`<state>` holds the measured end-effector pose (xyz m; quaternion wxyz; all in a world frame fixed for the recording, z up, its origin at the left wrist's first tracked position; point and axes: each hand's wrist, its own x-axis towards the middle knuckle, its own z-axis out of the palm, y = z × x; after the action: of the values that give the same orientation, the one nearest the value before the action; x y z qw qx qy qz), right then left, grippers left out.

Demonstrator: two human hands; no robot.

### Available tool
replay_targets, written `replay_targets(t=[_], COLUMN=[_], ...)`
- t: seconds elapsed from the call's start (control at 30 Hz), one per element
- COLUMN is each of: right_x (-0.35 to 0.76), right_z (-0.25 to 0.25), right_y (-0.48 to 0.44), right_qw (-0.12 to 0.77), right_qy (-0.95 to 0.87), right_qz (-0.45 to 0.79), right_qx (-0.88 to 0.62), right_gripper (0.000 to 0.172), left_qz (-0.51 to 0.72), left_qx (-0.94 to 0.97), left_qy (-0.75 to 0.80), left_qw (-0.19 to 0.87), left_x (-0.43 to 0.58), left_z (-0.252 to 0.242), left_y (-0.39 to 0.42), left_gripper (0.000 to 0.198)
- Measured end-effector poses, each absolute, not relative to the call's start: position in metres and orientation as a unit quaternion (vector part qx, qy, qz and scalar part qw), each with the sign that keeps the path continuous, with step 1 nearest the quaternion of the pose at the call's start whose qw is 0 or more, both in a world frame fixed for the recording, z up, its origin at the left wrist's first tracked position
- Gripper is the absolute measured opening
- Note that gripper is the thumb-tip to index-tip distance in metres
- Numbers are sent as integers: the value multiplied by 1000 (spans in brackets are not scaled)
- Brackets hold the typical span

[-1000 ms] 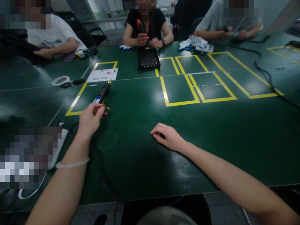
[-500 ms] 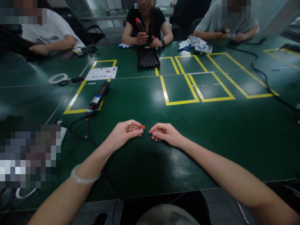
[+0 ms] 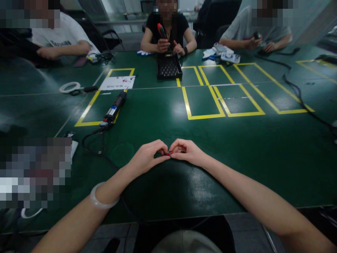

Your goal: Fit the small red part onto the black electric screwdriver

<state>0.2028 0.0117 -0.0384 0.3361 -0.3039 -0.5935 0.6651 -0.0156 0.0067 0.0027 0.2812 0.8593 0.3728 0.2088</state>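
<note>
My left hand (image 3: 149, 154) and my right hand (image 3: 188, 151) meet fingertip to fingertip just above the green table. Between them is a tiny red and orange part (image 3: 167, 154), too small to name. Thumb and forefinger of each hand are pinched on it, and the fingers cover much of it. A pale bangle (image 3: 104, 202) circles my left wrist. Beyond my left hand lies a black power screwdriver (image 3: 114, 109) with its tip pointing away from me and its cable running back toward my left arm.
Yellow tape (image 3: 206, 117) marks rectangles on the table (image 3: 263, 151). A white printed card (image 3: 117, 83) and a white ring with a black handle (image 3: 70, 87) lie at left. Across the table, a person holds a red-and-black tool (image 3: 161, 31) over a black tray (image 3: 169, 74). A cable (image 3: 297, 89) snakes along the right.
My left hand has moved right with the small part, and the gap between my hands has closed. Now my right fingertips pinch at the part too. The view has shifted slightly.
</note>
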Motion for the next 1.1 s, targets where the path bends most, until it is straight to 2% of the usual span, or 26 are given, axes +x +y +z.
replay_targets(t=[0.13, 0.23, 0.37, 0.47, 0.57, 0.67, 0.77, 1.1], right_x=[203, 205, 208, 210, 211, 210, 211, 211], right_z=[-37, -37, -37, -35, -34, -34, -35, -39], right_y=[11, 13, 14, 13, 13, 13, 13, 13], right_qw=[334, 348, 361, 362, 361, 359, 360, 378], right_qy=[-612, -597, -579, -578, -577, -577, -578, -584], right_qz=[649, 650, 651, 650, 653, 655, 652, 629], right_qx=[-306, -317, -332, -335, -333, -331, -334, -348], right_gripper=[27, 28, 31, 31, 30, 29, 29, 31], left_qz=[171, 145, 170, 184, 163, 53, -10, -29], left_qx=[883, 892, 822, 697, 605, 568, 594, 686], left_qy=[355, 391, 543, 687, 775, 821, 804, 719], left_qw=[255, 173, 6, -92, -87, -32, -26, -104], left_x=[-19, -32, -81, -135, -179, -193, -178, -98], left_z=[2, 7, 12, 9, 4, 2, 2, -4], left_y=[9, 21, 49, 65, 72, 74, 75, 66], left_gripper=[23, 29, 36, 56, 73, 78, 73, 56])
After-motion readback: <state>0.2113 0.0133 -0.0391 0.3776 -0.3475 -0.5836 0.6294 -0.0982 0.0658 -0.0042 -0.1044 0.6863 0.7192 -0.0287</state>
